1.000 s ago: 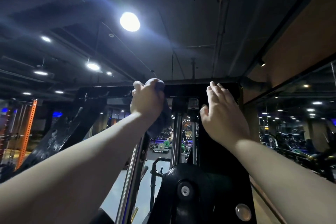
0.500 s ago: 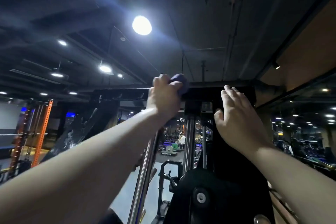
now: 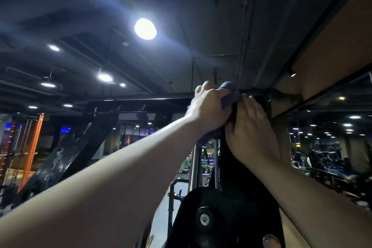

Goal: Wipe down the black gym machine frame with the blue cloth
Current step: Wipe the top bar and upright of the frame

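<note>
Pressing cloth point(image 3: 229, 94) to the frame's point(image 3: 141, 102) top bar
Left hand point(image 3: 209, 106) grips the cloth; right hand point(image 3: 251, 133) rests flat on the frame just beside it.

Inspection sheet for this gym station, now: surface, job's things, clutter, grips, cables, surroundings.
Surface: black frame top bar; white smears on its slanted strut.
Job's things: blue cloth, bunched against the top bar's right end.
Clutter: nothing seen.
Grips: left grip holds the cloth; right grip open, resting on the black upright beside it.
Cables: nothing seen.
Surroundings: ceiling lamp lit; orange rack post at left; glass panel at right.
</note>
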### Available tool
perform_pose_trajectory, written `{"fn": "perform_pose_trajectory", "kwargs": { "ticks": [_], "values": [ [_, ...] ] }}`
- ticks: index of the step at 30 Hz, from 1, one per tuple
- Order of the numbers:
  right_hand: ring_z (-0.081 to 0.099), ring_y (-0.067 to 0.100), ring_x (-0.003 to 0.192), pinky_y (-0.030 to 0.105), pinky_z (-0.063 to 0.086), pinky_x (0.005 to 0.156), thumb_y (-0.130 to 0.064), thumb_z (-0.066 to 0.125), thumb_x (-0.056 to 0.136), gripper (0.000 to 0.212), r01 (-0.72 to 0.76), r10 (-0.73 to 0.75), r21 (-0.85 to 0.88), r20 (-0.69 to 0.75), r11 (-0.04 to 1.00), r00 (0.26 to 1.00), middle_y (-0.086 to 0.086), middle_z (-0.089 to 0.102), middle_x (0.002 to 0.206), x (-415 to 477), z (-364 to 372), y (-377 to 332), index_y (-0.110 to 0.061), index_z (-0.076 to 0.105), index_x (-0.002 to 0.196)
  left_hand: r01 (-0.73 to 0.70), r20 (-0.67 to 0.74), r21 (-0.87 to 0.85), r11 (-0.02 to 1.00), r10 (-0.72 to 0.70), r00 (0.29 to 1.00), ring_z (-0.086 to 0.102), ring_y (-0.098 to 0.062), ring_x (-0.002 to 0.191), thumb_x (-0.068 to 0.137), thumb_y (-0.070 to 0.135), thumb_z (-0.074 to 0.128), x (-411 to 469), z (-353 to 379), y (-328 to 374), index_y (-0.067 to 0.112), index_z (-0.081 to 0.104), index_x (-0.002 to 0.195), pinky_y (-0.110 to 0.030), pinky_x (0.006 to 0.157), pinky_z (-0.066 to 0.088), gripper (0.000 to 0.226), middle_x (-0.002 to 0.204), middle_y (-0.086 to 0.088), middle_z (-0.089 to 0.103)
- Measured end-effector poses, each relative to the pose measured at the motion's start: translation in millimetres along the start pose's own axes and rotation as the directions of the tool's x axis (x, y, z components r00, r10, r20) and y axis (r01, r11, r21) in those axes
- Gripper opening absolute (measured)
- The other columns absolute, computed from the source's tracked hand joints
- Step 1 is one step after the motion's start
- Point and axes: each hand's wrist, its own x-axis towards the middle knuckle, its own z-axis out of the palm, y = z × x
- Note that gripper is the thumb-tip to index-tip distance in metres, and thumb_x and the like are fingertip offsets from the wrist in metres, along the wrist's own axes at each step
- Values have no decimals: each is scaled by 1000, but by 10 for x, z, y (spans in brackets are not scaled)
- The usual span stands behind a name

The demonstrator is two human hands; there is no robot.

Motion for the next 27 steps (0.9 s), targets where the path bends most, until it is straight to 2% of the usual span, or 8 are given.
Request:
{"fn": "perform_pose_trajectory", "kwargs": {
  "ticks": [3,5,8,12,18,21,25,27],
  "values": [
    [25,32,152,43,17,127,-34,26,93,71,-1,2,-15,20,1000,1000,20,31,162,-6,-16,-23,5,36,152,4,-32,60,998,-2,999,50,-37,109,86,41,55,-41,-173,-418,42,70,112,-38,92,47,31,100,-5,51],
    [14,26,156,36,8,128,-27,35,98,65,-25,24,18,58,1000,998,14,21,167,-11,-44,-35,2,29,156,238,-152,141,961,-216,964,51,-39,115,92,46,48,-74,-266,-654,41,68,118,-44,94,48,33,107,-10,55],
    [12,26,156,34,5,128,-22,42,99,64,-12,10,24,59,1000,998,14,19,168,-15,-65,-29,1,27,157,640,-231,140,756,-603,763,43,-37,124,99,42,42,-28,-218,-647,29,60,129,-51,95,45,37,128,-13,47],
    [17,30,155,39,10,128,-26,33,97,65,11,-11,3,63,1000,998,18,23,166,-2,-55,-24,4,31,154,399,-125,143,906,-383,915,44,-36,117,86,54,30,14,-45,-182,34,63,117,-41,86,41,50,131,-2,52],
    [26,35,151,43,17,127,-21,33,89,67,-4,3,47,17,999,1000,21,34,160,-1,-2,9,7,36,150,12,56,-65,998,-9,998,41,-28,125,73,42,65,-193,-108,-85,50,62,122,-35,106,41,50,123,0,49],
    [25,34,152,42,17,127,-17,34,94,61,-67,67,53,-8,996,998,19,32,162,-40,-28,-8,6,38,150,148,-10,54,988,-147,989,45,-32,122,72,49,52,-191,-192,-411,45,64,123,-41,102,46,52,117,-5,53],
    [20,31,154,41,12,128,-13,39,98,57,-73,71,80,26,994,997,18,27,164,-16,-21,-11,4,35,153,509,-138,4,861,-503,853,42,-40,124,91,39,49,-124,-151,-276,32,60,130,-43,99,42,41,129,-17,47],
    [21,33,154,42,12,128,-14,35,95,60,-59,57,67,31,996,998,20,27,164,-2,-22,-6,6,35,152,497,-106,-29,867,-497,861,41,-40,124,92,36,52,-132,-91,-61,29,61,129,-41,100,42,39,130,-16,41]
  ]
}}
